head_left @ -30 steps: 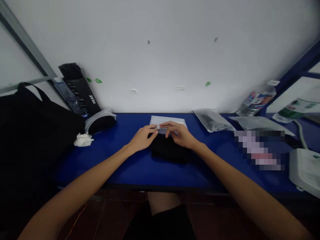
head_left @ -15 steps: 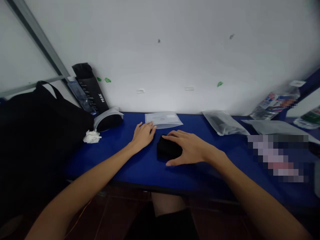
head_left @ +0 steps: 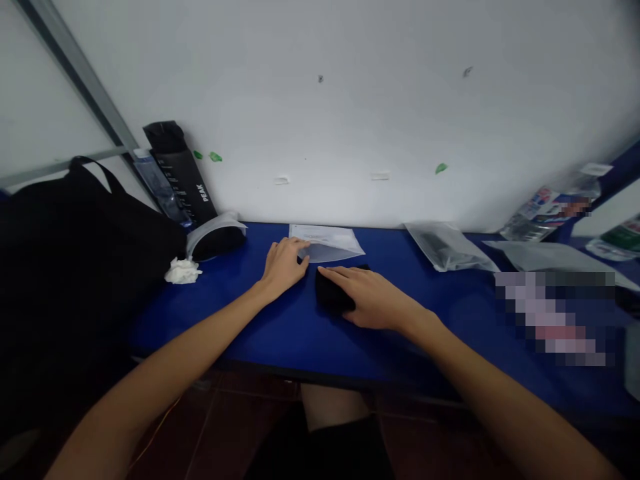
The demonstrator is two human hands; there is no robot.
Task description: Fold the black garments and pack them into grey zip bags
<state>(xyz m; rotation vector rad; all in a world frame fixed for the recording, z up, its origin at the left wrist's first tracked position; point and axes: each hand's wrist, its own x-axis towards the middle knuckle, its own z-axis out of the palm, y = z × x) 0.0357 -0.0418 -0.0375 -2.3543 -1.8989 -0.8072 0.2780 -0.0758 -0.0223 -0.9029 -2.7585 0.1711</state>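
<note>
My left hand [head_left: 284, 263] is at the left corner of a frosted plastic bag [head_left: 327, 235] lying flat by the wall. Its bent fingers hold the upper layer at the near edge, where the mouth gapes a little. The thumb sits lower, beside the same edge. Just to the right, my right hand [head_left: 373, 293] is closed over a black folded bundle [head_left: 331, 293], apparently cloth, resting on the blue table [head_left: 285, 333]. Fingers lie across its top, with the thumb at the near side. The palm hides the bundle's right part.
At left stand a large black bag [head_left: 75, 267], crumpled tissue [head_left: 183, 271], a black item in a frosted pouch [head_left: 220, 241], a black tube-shaped package [head_left: 183, 173] and a bottle [head_left: 157, 183]. At right are another filled frosted bag [head_left: 445, 245] and a leaning bottle [head_left: 550, 203].
My right hand has closed from a wide grasp onto the black bundle. My left fingers have shifted slightly at the bag's corner, and its near edge has opened wider.
</note>
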